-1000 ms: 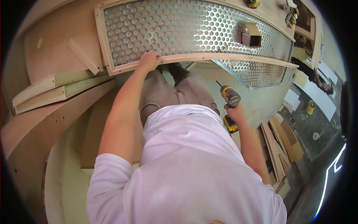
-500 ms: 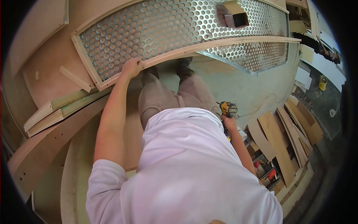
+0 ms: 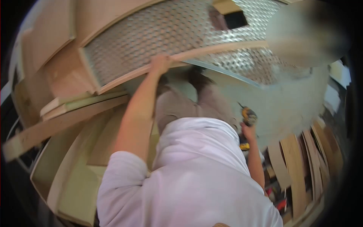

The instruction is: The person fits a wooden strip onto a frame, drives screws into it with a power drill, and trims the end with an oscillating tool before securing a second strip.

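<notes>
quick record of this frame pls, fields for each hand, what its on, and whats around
left hand: gripping the curved wooden frame edge
right hand: holding a yellow cordless drill, low by the hip
panel: perforated metal sheet set in the frame, with a dark square cutout
around: curved wood pieces at left, plywood strips on the floor at right
image: motion-blurred

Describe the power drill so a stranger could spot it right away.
Find the person's white shirt filling the lower middle. Follow the right arm down to the right hand, which holds the drill: it is the only yellow-and-black thing among pale wood.
</notes>
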A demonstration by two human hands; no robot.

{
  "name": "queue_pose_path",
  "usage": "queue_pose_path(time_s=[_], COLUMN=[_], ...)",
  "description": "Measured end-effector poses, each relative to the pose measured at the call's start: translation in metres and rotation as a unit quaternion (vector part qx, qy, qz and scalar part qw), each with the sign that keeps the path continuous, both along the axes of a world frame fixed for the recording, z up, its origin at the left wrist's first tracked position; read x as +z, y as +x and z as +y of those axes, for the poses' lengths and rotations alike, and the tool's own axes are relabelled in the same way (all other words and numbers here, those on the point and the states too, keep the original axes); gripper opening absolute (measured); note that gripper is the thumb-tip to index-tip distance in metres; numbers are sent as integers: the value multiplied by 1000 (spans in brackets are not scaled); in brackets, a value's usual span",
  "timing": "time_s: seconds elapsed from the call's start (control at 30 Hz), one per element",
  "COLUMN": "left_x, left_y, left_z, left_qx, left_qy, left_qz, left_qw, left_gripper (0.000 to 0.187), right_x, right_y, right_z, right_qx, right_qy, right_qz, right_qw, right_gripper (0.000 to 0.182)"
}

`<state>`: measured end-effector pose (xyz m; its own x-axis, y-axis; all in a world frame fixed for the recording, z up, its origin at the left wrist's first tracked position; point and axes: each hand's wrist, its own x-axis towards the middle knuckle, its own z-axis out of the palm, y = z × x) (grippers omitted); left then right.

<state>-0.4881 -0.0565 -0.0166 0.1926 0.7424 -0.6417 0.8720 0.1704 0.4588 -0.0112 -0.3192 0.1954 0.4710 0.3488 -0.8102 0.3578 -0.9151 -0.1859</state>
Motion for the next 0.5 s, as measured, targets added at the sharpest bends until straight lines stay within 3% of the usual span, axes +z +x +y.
queue_pose_path(time_s=[0.13,0.33,0.37,0.5], left_x=[34,48,31,45], left_y=[20,35,35,50], left_z=[-4,3,-1,22], left_qx=[141,174,182,253], left_qy=[21,30,58,-7], left_qz=[70,112,115,162], left_qw=[987,978,975,954], left_gripper=[54,58,65,71], right_x=[-12,-14,-15,-11], right_y=[44,61,67,66], right_z=[22,65,70,91], right_qx=[-43,0,18,52], right_qy=[40,90,66,101], right_qz=[41,64,78,102], right_qw=[997,994,995,988], right_gripper=[16,17,20,23])
